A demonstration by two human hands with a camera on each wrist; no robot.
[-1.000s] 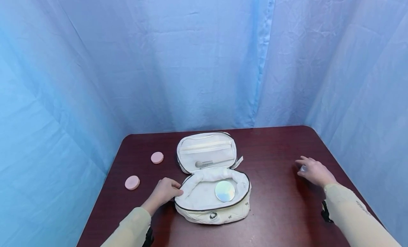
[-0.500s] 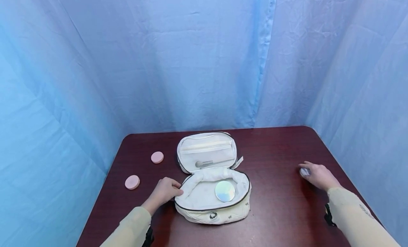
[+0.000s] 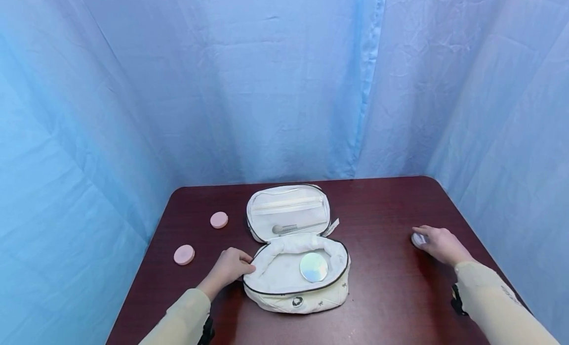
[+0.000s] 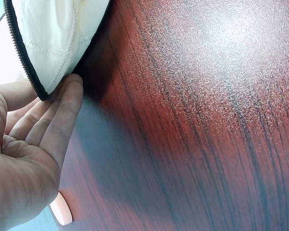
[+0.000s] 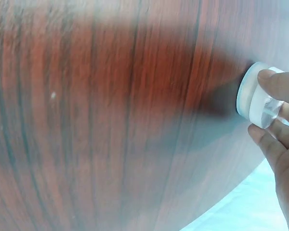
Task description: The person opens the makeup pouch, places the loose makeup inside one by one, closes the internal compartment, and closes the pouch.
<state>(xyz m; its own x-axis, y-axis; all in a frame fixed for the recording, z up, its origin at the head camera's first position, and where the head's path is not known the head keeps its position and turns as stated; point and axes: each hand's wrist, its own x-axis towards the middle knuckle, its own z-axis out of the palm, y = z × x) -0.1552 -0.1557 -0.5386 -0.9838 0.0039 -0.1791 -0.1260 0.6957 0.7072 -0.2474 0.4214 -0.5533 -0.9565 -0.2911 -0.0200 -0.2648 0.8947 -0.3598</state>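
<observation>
On the table (image 3: 378, 211), hands (image 3: 227, 267) (image 3: 444, 246) pinch bag rim (image 3: 295, 293) left, container (image 5: 256, 102) right.

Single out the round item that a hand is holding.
The whitish round item, pinched by the right hand; the two pink discs lie untouched on the table, and the shiny disc lies inside the open bag.

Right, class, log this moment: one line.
left hand: holds bag by edge; right hand: holds white object; bag: open, shiny disc inside; pink discs: left of bag
</observation>
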